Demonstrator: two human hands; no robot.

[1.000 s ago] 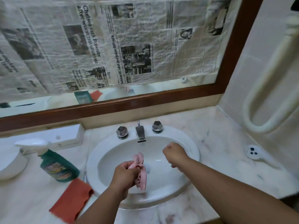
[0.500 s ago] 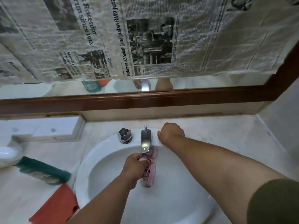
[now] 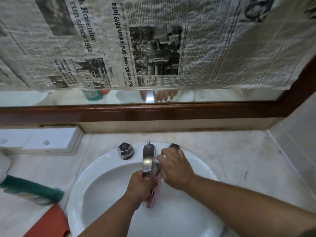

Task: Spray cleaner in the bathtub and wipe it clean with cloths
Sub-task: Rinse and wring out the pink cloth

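My left hand (image 3: 140, 187) grips a wet pink cloth (image 3: 154, 194) just under the chrome faucet spout (image 3: 147, 156), over the white sink basin (image 3: 95, 170). My right hand (image 3: 176, 170) lies just right of the spout, its fingers loosely extended toward the cloth's top. It sits in front of the right tap knob (image 3: 174, 146), which shows only partly. Lying on the counter at the left edge is the green spray bottle (image 3: 32, 192), blurred. An orange-red cloth (image 3: 49, 223) lies below it at the bottom left.
The left tap knob (image 3: 126, 150) stands free beside the spout. A white box (image 3: 47, 139) sits on the marble counter (image 3: 239, 154) at the back left. A wood-framed mirror (image 3: 153, 112) partly covered with newspaper (image 3: 153, 48) rises behind the sink.
My right hand came off the right tap knob and moved down-left to the cloth at the spout. My left hand stays under the spout with the cloth. The view moved closer.
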